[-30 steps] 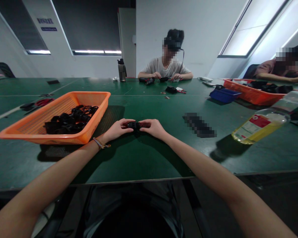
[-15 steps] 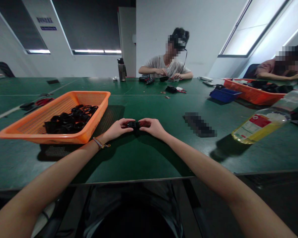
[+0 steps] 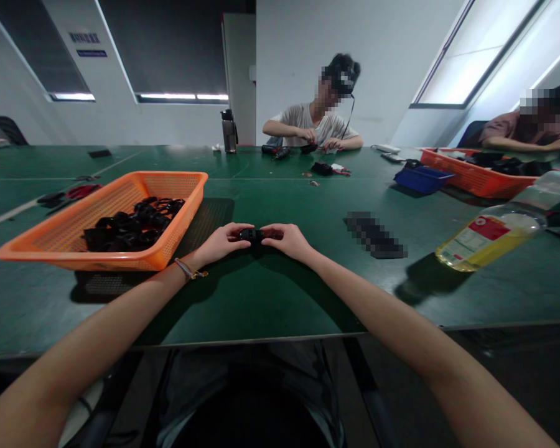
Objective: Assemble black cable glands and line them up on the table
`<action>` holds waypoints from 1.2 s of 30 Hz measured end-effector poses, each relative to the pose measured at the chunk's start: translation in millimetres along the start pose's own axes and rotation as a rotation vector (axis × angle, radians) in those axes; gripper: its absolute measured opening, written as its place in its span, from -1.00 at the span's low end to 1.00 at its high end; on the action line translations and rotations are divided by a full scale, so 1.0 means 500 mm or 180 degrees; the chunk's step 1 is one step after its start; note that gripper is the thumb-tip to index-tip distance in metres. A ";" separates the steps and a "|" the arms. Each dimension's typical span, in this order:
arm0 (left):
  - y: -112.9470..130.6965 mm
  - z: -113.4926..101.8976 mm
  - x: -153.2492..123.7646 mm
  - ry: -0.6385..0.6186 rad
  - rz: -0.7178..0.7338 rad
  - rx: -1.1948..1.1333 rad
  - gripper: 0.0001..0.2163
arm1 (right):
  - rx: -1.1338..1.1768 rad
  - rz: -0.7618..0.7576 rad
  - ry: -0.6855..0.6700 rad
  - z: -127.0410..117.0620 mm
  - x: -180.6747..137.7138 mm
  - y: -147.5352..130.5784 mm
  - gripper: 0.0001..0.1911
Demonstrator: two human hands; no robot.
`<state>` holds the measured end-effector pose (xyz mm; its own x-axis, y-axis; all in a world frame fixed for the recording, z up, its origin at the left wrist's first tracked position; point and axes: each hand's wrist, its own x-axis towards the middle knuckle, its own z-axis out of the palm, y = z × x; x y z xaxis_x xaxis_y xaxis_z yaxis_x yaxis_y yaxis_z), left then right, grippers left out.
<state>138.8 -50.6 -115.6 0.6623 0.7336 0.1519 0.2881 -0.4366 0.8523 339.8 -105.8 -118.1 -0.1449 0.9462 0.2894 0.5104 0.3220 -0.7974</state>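
A small black part [image 3: 251, 235], too small to name more exactly, is held between my two hands just above the green table [image 3: 256, 305]. My left hand [image 3: 224, 241] is closed on its left end with thumb and fingers. From the other side, the thumb and fingertips of my right hand [image 3: 287, 239] pinch its right end. Left of my left hand stands an orange plastic basket [image 3: 186, 233] with several black pieces [image 3: 135, 224] inside, some of them looped like cables.
Right of my hands lie a dark pixelated flat object [image 3: 376, 235] and a bottle of yellow liquid [image 3: 488, 233]. Further back are a blue tray [image 3: 422, 177], another orange basket [image 3: 485, 177] and a dark drinking bottle [image 3: 229, 132]. Two people sit across and at the right.
My hands and the black part have stayed in place. The person across the table has shifted their head and upper body slightly to the right.
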 end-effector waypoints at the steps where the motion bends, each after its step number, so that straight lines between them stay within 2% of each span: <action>1: 0.000 0.000 0.000 0.0000 0.0002 0.0001 -0.53 | -0.0006 0.0001 0.0000 0.000 0.000 0.000 -0.72; 22: -0.004 0.001 0.002 -0.0015 0.0006 -0.0036 -0.53 | 0.0037 -0.0047 0.0059 0.004 0.005 0.014 -0.71; 27: -0.004 0.001 0.002 -0.0025 -0.0007 -0.0032 -0.52 | 0.0035 -0.0078 0.0113 0.006 0.004 0.010 -0.65; 36: -0.002 0.001 0.002 -0.0022 -0.0038 -0.0020 -0.49 | 0.0011 -0.0028 0.0089 0.005 0.002 0.003 -0.71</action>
<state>139.7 -49.6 -116.4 0.6635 0.7353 0.1382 0.2919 -0.4245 0.8571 338.3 -104.1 -120.4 -0.1257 0.9421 0.3110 0.5063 0.3305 -0.7965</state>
